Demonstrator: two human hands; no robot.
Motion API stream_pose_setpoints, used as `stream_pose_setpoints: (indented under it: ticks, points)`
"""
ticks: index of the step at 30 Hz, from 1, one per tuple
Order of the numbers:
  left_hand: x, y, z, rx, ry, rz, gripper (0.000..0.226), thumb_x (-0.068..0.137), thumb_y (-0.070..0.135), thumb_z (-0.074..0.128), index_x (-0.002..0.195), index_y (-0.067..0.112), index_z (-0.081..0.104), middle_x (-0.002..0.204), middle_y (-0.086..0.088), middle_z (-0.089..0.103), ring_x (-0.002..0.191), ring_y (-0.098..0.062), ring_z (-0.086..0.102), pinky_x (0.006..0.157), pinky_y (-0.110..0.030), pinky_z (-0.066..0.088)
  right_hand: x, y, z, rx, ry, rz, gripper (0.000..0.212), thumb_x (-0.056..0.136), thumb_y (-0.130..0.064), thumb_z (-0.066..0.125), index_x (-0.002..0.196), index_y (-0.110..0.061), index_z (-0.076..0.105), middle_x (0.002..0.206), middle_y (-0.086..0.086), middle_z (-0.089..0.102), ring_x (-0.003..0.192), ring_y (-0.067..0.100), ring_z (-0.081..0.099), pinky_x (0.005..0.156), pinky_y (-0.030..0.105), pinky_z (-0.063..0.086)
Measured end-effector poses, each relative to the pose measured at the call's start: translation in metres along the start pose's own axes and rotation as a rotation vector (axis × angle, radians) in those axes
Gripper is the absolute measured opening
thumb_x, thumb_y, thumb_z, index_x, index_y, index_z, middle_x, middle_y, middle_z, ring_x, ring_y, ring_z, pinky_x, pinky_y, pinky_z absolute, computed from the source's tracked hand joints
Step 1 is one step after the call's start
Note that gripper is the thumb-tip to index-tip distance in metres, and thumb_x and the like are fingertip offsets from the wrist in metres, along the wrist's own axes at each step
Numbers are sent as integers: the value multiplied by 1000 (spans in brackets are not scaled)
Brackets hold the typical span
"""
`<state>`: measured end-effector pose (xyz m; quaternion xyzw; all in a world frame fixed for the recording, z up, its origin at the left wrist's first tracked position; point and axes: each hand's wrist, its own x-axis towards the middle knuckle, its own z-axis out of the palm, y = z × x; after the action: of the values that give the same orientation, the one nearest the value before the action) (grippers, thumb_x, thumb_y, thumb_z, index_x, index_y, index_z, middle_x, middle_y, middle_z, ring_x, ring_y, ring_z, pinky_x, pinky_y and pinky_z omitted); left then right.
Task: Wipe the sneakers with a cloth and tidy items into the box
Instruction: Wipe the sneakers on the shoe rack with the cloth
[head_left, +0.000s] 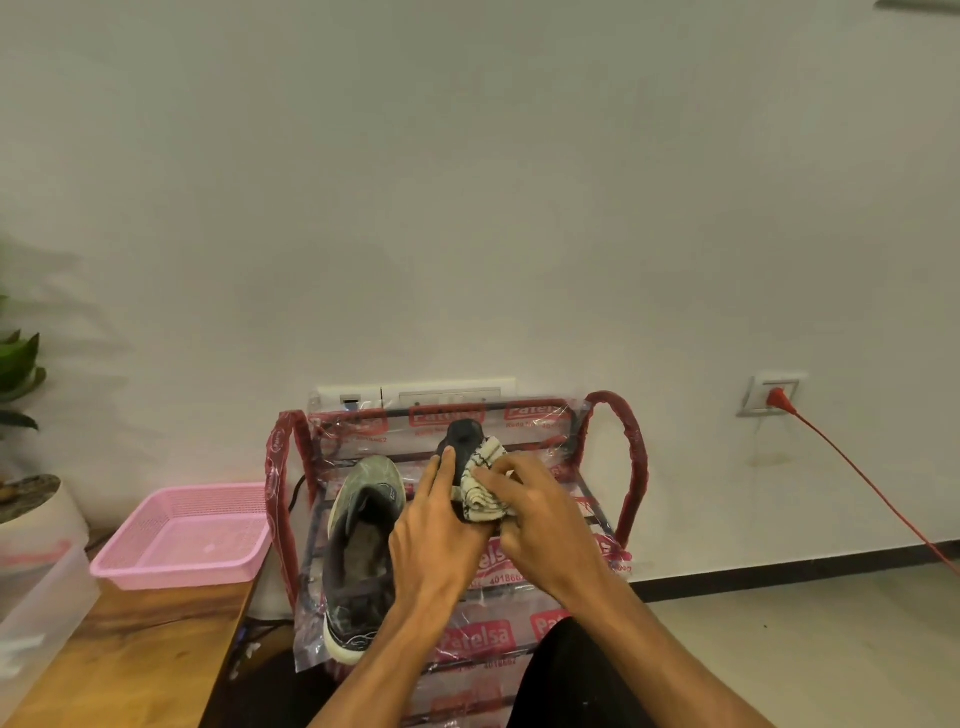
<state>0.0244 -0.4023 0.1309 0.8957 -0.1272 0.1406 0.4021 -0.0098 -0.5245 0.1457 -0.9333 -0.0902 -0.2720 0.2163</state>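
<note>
So the whole thing turns on how the dark sneaker (462, 434) sits between the two hands. It's held up over the plastic-wrapped metal shoe rack with red side loops (631, 457), long axis running away from the person, with one rounded end poking up toward the wall. I can't tell if that end is toe or heel.

The left hand (436, 525) has its grip wrapped round the shoe from the left side, fingers lying along it. The right hand (535, 514) has its grip bunched on the white cloth with dark stripes (480, 483), which is pressed against the shoe's right flank. My guess is the next stroke runs along that long axis, with the left hand just bracing.

The worn grey sneaker (363, 540) lies on the rack's top shelf near its left edge, roughly parallel to the held one and just beside the left wrist. That makes the left hand clearly the nearer one for the swap.

The pink plastic mesh basket (171, 571) sits at the far right corner of the wooden surface (145, 644), and a clear plastic box (36, 597) is at its left edge. Both are well off to the left, so again it's left-hand territory.
</note>
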Motion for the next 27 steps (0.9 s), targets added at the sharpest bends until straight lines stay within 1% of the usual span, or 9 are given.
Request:
stream_pose_setpoints:
  ticks: [4,7,9,13,16,20,22,25,27]
  points:
    - [1,5,-1,13,11,2,75,85,43,65,150,27,31,151,7,38,123,-17,54,97,-35,46,18,-2,0,-20,47,137,40,91,-8,59,131,-15,61,122,3,54,110,18,49,86,26,49]
    - [3,4,-4,-22,22,-12,61,90,38,57,147,32,35,145,6,48,114,-20,60,91,-40,51,13,-16,0,16,-4,61,42,91,-6,58,131,-17,62,121,-1,53,108,15,47,85,28,48]
    - [1,2,-4,-24,26,-8,62,88,41,57,146,33,36,142,8,51,111,-21,62,86,-39,53,10,-14,-1,49,-32,50,42,90,-5,58,128,-20,64,116,-3,54,104,13,48,81,28,50]
    - [2,-5,-5,-25,15,-75,79,79,50,68,148,32,33,145,11,46,115,-18,59,89,-36,52,14,13,-5,82,-69,295,29,86,-6,63,112,-16,71,108,-3,58,98,14,54,79,24,46]
    - [7,-8,-9,-79,-7,-111,83,76,50,71,147,33,33,141,9,50,115,-16,56,92,-36,51,9,29,-9,175,-36,411,30,80,9,59,94,-13,74,98,2,64,93,18,59,79,31,51]
    - [7,-8,-8,-133,-22,-135,85,73,48,74,145,36,31,136,8,51,110,-15,56,90,-35,51,6,23,-10,274,34,385,38,80,10,60,105,-14,74,95,-8,62,94,10,57,84,25,49]
    - [6,-9,-8,-126,-35,-128,88,71,50,74,146,38,28,138,9,47,109,-15,56,88,-36,52,7,20,-5,257,16,361,39,82,7,60,112,-15,72,102,-4,62,96,10,55,84,20,47]
    - [8,-11,-7,-98,-71,-132,93,69,52,73,146,41,22,139,7,40,105,-19,57,83,-37,52,7,12,2,255,-21,323,45,82,6,59,120,-15,69,110,-3,60,99,7,53,91,25,48]
    - [9,-10,-8,-89,-92,-123,96,69,49,74,147,42,19,140,6,40,107,-22,58,82,-36,51,6,0,3,271,-45,241,50,80,10,55,122,-14,68,108,-6,57,99,6,52,90,25,49]
